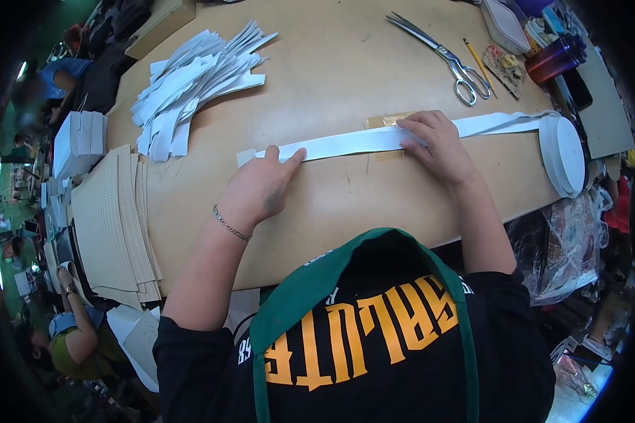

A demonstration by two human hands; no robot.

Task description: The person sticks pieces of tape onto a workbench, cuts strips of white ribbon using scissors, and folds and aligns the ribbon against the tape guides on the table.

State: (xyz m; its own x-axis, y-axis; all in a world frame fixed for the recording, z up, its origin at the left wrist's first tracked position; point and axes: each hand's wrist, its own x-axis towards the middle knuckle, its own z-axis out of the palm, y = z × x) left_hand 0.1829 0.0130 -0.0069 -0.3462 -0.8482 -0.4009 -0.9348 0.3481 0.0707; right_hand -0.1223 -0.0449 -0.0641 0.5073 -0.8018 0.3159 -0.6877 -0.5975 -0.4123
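A flat white band [346,144] stretches across the table from a white roll [563,156] at the right. Near the band's left end, my left hand [262,185] presses down with its fingers apart, beside a small pale piece [245,156] at the tip. My right hand [439,146] grips the band farther along, thumb at its near edge and fingers at its far edge. Brown tape [388,120] on the tabletop shows beyond and below the band next to this hand.
Cut white strips [190,88] lie piled at the back left. Large scissors [448,60] and a yellow pencil [480,67] lie at the back right, near a dark bottle [554,60]. Textured beige sheets [113,218] are stacked at the left edge. Other people sit farther left.
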